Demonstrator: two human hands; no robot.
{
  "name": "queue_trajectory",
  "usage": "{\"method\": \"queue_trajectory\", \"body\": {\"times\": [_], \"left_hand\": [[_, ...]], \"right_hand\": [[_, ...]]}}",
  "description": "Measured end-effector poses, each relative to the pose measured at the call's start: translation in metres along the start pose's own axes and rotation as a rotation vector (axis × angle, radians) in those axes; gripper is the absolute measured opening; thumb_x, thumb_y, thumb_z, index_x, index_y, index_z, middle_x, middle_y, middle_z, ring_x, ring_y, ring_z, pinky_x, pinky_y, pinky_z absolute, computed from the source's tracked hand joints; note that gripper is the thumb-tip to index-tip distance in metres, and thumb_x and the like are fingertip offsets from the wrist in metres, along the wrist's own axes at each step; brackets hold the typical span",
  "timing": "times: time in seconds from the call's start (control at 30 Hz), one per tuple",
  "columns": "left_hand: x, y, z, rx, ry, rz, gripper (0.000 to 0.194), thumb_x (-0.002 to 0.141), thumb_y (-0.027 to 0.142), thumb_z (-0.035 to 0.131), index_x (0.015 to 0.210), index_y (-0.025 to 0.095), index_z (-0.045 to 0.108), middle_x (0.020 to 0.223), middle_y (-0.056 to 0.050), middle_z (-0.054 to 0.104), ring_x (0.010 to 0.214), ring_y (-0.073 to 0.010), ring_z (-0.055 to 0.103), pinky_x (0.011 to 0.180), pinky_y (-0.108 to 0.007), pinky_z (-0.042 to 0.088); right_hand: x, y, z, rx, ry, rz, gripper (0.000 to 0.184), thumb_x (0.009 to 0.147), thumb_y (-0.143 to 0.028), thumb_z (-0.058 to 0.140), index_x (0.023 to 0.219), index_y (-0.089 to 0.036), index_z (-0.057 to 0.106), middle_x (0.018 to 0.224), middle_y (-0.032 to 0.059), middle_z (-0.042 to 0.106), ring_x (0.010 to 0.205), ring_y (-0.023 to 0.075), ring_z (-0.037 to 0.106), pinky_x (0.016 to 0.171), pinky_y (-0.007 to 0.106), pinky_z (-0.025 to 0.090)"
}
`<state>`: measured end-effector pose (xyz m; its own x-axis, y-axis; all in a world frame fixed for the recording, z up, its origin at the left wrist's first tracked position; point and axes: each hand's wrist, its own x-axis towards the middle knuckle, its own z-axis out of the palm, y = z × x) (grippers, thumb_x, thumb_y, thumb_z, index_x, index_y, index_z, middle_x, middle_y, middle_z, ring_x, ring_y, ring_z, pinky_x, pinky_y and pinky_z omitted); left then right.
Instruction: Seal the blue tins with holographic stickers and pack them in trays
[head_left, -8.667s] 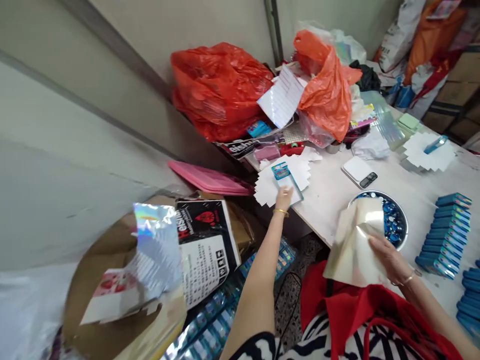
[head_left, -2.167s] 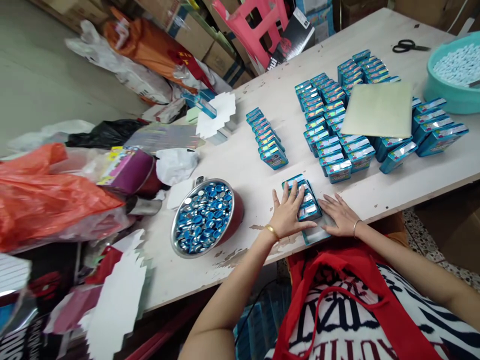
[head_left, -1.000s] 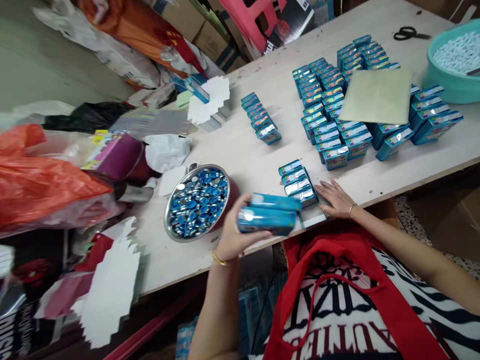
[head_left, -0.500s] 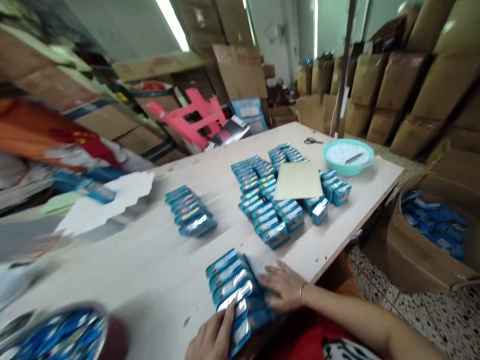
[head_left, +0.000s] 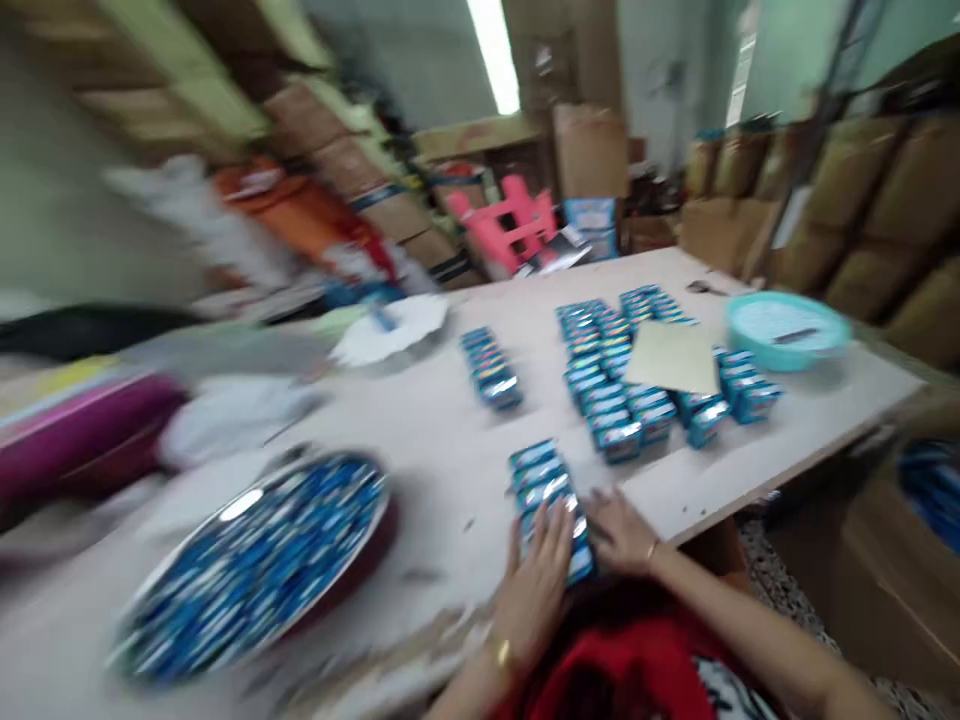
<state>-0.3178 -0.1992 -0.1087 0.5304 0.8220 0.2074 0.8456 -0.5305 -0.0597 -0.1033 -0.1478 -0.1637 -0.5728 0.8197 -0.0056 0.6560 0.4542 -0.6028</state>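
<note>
A short row of small shiny blue packets (head_left: 538, 468) lies near the front edge of the table. My left hand (head_left: 534, 575), a yellow bracelet on its wrist, rests over the near packets with its fingers stretched out. Against the right side of that row lies my right hand (head_left: 622, 532), fingers extended and a thin band at the wrist. Neither hand is wrapped round anything. Farther back sits another row of blue packets (head_left: 491, 370). To its right are several longer rows of packets (head_left: 611, 405), partly under a pale yellow card (head_left: 673, 357).
A wide basin (head_left: 382, 500) full of blue packets stands at the left. A turquoise bowl (head_left: 787, 355) with white contents is at the far right, near scissors (head_left: 705, 288). Cardboard cartons (head_left: 592, 155) and a pink plastic chair (head_left: 510, 225) stand behind the table (head_left: 420, 430).
The view has swung left, bringing the whole basin into sight. My left hand now lies flatter and farther over the packets. My right hand stays beside the row.
</note>
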Motion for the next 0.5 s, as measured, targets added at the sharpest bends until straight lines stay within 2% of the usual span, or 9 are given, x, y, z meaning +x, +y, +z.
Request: {"method": "queue_trajectory", "body": {"times": [0.07, 0.1, 0.13, 0.23, 0.3, 0.37, 0.43, 0.5], "left_hand": [[0.009, -0.006, -0.017, -0.162, -0.137, 0.014, 0.092, 0.087, 0.055, 0.063, 0.162, 0.014, 0.029, 0.163, -0.022, 0.033, 0.153, -0.0399, 0.032, 0.122, -0.064, 0.025], [0.012, -0.017, -0.023, -0.239, -0.148, -0.003, 0.096, 0.088, 0.061, 0.060, 0.163, 0.014, 0.023, 0.164, -0.022, 0.031, 0.155, -0.0376, 0.028, 0.124, -0.063, 0.022], [0.011, -0.031, -0.028, -0.274, -0.096, -0.096, 0.094, 0.091, 0.062, 0.055, 0.164, 0.016, 0.019, 0.166, -0.020, 0.029, 0.157, -0.0351, 0.023, 0.126, -0.062, 0.017], [-0.011, -0.080, -0.035, -0.120, 0.193, -0.582, 0.083, 0.096, 0.057, 0.049, 0.164, 0.017, 0.022, 0.169, -0.020, 0.020, 0.160, -0.0354, 0.007, 0.126, -0.064, 0.002], [-0.034, -0.113, -0.031, 0.027, 0.269, -0.855, 0.085, 0.094, 0.054, 0.055, 0.162, 0.012, 0.026, 0.169, -0.023, 0.016, 0.159, -0.0407, 0.005, 0.125, -0.067, 0.001], [-0.052, -0.143, -0.020, 0.095, 0.215, -0.998, 0.080, 0.094, 0.047, 0.055, 0.159, 0.008, 0.032, 0.168, -0.026, 0.020, 0.158, -0.0439, 0.013, 0.124, -0.068, 0.008], [-0.064, -0.165, -0.009, 0.096, 0.130, -1.042, 0.065, 0.097, 0.036, 0.047, 0.156, 0.008, 0.040, 0.163, -0.026, 0.033, 0.153, -0.0430, 0.030, 0.123, -0.064, 0.019], [-0.068, -0.174, -0.002, 0.089, 0.092, -1.056, 0.058, 0.097, 0.027, 0.037, 0.151, 0.009, 0.047, 0.157, -0.025, 0.044, 0.144, -0.0417, 0.045, 0.120, -0.062, 0.029]], "right_hand": [[0.000, 0.006, -0.001, -0.051, 0.014, -0.028, 0.064, 0.097, -0.038, 0.042, 0.158, -0.019, 0.038, 0.161, 0.0126, 0.044, 0.156, 0.0319, 0.030, 0.127, 0.064, 0.018], [0.003, 0.011, 0.000, -0.060, 0.036, -0.063, 0.063, 0.099, -0.038, 0.040, 0.159, -0.019, 0.038, 0.161, 0.0129, 0.044, 0.155, 0.0317, 0.030, 0.126, 0.065, 0.019], [0.005, 0.016, 0.001, -0.062, 0.060, -0.093, 0.061, 0.101, -0.038, 0.037, 0.159, -0.019, 0.037, 0.160, 0.0130, 0.045, 0.155, 0.0313, 0.032, 0.125, 0.066, 0.022], [0.007, 0.030, 0.006, -0.070, 0.104, -0.165, 0.059, 0.103, -0.039, 0.034, 0.160, -0.024, 0.036, 0.157, 0.0109, 0.050, 0.153, 0.0305, 0.037, 0.124, 0.067, 0.027], [0.004, 0.037, 0.009, -0.078, 0.124, -0.185, 0.058, 0.103, -0.039, 0.034, 0.160, -0.028, 0.035, 0.156, 0.0095, 0.052, 0.152, 0.0304, 0.038, 0.124, 0.066, 0.029], [0.004, 0.041, 0.011, -0.081, 0.139, -0.184, 0.058, 0.103, -0.039, 0.035, 0.160, -0.030, 0.034, 0.155, 0.0082, 0.052, 0.151, 0.0303, 0.039, 0.124, 0.066, 0.030], [0.005, 0.043, 0.013, -0.075, 0.155, -0.173, 0.058, 0.103, -0.039, 0.035, 0.160, -0.031, 0.034, 0.155, 0.0081, 0.052, 0.151, 0.0306, 0.040, 0.123, 0.067, 0.030], [0.005, 0.039, 0.014, -0.051, 0.169, -0.155, 0.058, 0.103, -0.040, 0.036, 0.159, -0.028, 0.037, 0.154, 0.0097, 0.054, 0.150, 0.0314, 0.041, 0.122, 0.067, 0.032]]}}
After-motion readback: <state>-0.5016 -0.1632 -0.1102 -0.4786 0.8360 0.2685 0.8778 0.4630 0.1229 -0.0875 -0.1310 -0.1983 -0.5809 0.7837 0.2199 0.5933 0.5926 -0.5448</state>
